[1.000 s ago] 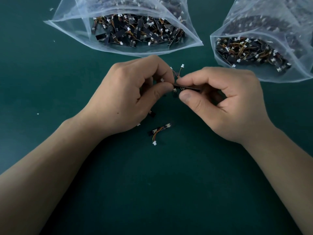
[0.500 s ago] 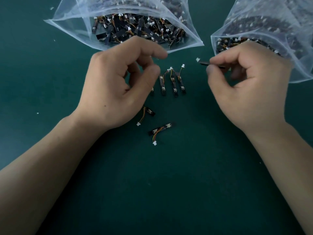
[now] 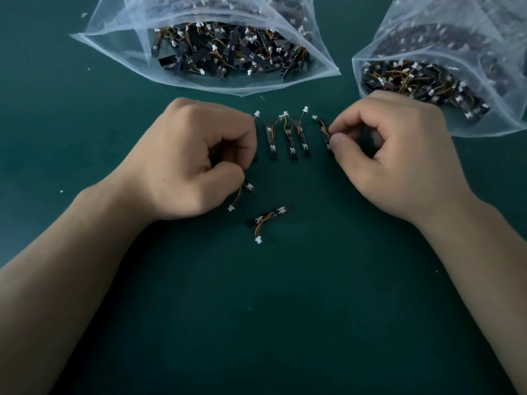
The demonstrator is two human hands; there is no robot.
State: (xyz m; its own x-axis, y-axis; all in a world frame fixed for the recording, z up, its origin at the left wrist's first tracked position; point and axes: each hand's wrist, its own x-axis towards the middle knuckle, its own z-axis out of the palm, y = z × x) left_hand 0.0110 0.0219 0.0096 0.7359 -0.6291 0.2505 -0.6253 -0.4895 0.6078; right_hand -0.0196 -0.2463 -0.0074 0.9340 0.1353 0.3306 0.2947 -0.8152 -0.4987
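Note:
Small black circuit strips with orange wires and white connectors lie on a dark green mat (image 3: 256, 309). Three of them (image 3: 291, 143) stand side by side in a row between my hands. My right hand (image 3: 399, 161) pinches a further strip (image 3: 324, 131) between thumb and forefinger at the row's right end, low on the mat. My left hand (image 3: 194, 161) rests at the row's left end with its fingers curled over another strip (image 3: 254, 158), of which only the lower tip and the white connector show. Whether that hand grips it is hidden.
Two loose strips lie nearer me, one (image 3: 269, 219) in the middle and one (image 3: 248, 186) by my left thumb. A clear plastic bag (image 3: 114, 44) full of strips lies at the back left, a second bag (image 3: 502, 118) at the back right.
My right hand carried a strip from near the right bag down to the row's right end. My left hand dropped from above onto the row's left end.

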